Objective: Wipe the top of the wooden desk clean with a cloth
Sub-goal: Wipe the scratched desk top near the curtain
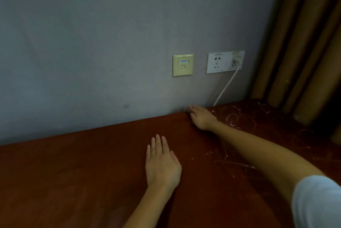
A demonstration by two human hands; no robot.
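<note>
Smears (238, 117) (whitish swirls) cover the tabletop (73, 172) at the right of the frame; the lower left looks clean. Right grip (202, 117) lies flat, fingers straight, at the back edge by the wall (92, 43). Left grip (162, 166) is spread flat at lower centre, likely bracing. Cloth not visible, maybe under the right palm, cannot tell. Best approach: even palm pressure, overlapping strokes rightward through the swirls.
</note>
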